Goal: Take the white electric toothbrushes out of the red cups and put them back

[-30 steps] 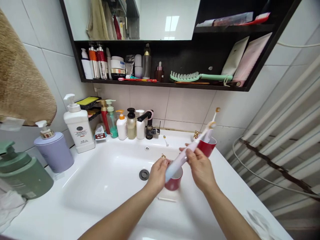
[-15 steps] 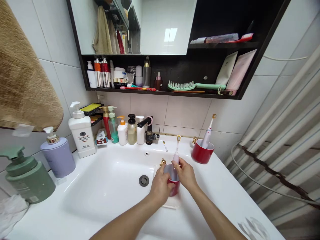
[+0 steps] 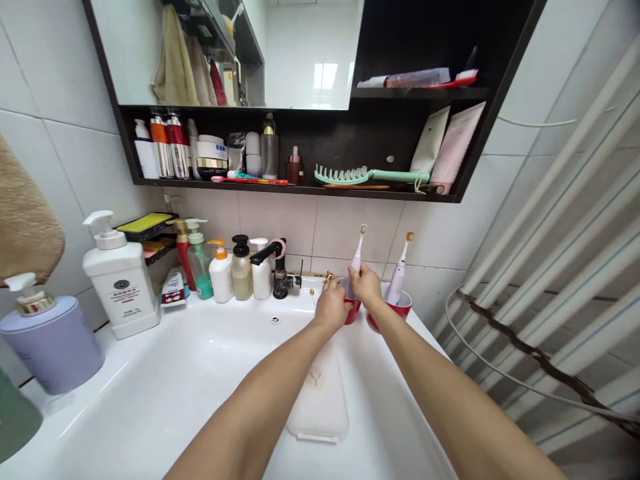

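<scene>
Both my hands are at the back right of the white sink [image 3: 215, 373]. My left hand [image 3: 332, 305] is closed on a red cup [image 3: 353, 313] by its gold handle [image 3: 329, 276]. Standing upright in that cup is a pale electric toothbrush [image 3: 357, 257], its body pinched in my right hand [image 3: 365, 283]. Just to the right stands a second red cup [image 3: 404, 310] with another pale electric toothbrush [image 3: 399, 280] leaning in it. My right wrist partly hides this second cup. Below my left forearm, a translucent white case [image 3: 320, 407] lies in the sink.
A black faucet [image 3: 280, 270] stands behind the sink, beside several pump bottles [image 3: 243, 270]. A dark mirror cabinet [image 3: 300, 190] hangs above with toiletries and a green hairbrush [image 3: 373, 175]. White pipes [image 3: 540, 253] run along the right; a lilac pump bottle [image 3: 53, 343] is left.
My hands have carried the cup and its toothbrush from over the sink to the back ledge, close beside the other cup. The white case now shows more fully. The view has shifted right.
</scene>
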Demonstrator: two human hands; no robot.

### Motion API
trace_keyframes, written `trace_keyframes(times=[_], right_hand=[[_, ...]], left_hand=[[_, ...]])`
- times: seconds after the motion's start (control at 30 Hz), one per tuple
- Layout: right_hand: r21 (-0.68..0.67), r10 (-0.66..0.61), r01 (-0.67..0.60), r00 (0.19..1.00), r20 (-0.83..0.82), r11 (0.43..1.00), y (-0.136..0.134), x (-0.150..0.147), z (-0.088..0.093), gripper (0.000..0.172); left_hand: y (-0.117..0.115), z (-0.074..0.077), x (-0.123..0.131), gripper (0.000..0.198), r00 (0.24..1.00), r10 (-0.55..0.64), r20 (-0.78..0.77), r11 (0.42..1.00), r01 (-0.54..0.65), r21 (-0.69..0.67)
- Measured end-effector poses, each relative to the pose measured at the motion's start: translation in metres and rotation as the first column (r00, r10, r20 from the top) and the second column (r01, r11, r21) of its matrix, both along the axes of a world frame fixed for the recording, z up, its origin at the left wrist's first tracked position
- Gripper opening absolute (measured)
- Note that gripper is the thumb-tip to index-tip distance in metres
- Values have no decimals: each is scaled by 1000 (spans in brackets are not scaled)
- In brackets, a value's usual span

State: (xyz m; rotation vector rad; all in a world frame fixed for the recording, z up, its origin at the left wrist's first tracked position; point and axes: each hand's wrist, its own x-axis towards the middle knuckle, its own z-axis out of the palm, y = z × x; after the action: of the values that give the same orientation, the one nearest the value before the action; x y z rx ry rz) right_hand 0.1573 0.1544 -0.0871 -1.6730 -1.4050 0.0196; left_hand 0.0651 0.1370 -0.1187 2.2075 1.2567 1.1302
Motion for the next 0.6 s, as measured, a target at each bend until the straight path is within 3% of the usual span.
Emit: trace_keyframes(times=[0.17, 0.33, 0.47, 0.6], right_hand=[[-28, -21, 22, 1000, 22, 999, 24, 7, -7, 25], [-44, -8, 8, 1000, 0, 999, 34, 9, -10, 28], [-8, -8, 8, 999, -43, 1000, 23, 7, -5, 36], [80, 18, -11, 996, -92, 997, -12, -2, 1, 45]], left_hand=[[18, -6, 9, 8, 1000, 30, 3, 999, -30, -22], [20, -6, 10, 13, 1000, 10, 22, 998, -9, -55], [11, -3, 1, 29, 995, 3, 97, 997, 5, -77], [-3, 11, -13, 36, 972, 27, 235, 995, -3, -102]])
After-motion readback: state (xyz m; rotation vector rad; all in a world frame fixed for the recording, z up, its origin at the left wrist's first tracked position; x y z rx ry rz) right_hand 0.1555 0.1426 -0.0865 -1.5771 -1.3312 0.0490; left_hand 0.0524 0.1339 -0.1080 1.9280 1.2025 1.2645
